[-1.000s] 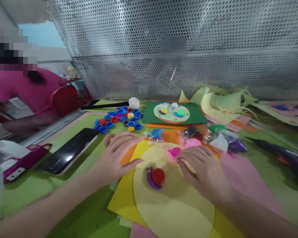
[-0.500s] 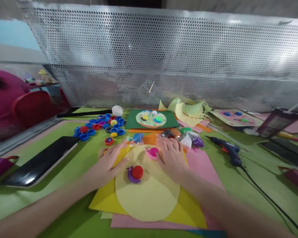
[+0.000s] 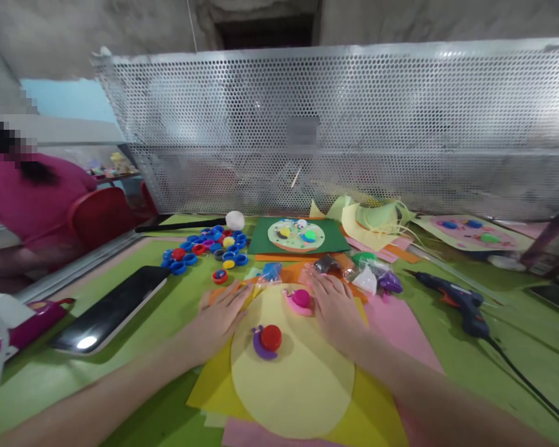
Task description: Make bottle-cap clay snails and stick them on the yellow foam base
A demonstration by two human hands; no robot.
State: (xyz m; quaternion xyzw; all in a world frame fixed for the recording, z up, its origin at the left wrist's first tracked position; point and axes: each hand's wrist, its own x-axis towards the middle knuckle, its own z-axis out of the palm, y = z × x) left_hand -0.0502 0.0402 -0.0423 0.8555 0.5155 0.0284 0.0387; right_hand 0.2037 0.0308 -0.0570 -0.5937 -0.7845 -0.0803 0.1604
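A pale yellow paper circle lies on a yellow sheet. Two small snail figures rest on the circle. One snail has a red bottle-cap shell and a purple body; the other snail is all pink and sits higher up. My left hand lies flat with fingers outstretched over the upper left edge of the sheets, thumb beside the circle. On the upper right, my right hand rests open and flat, its thumb side close to the pink snail. Neither hand grips anything.
Blue, red and yellow bottle caps cluster at the back left, near a phone. A decorated disc on green card stands behind. Bagged clay lies beyond my right hand. A glue gun with its cord is at right.
The head view has turned left and tilted up, so the table appears lower and further right. Both hands stay flat on the paper, and the snails keep their places on the circle.
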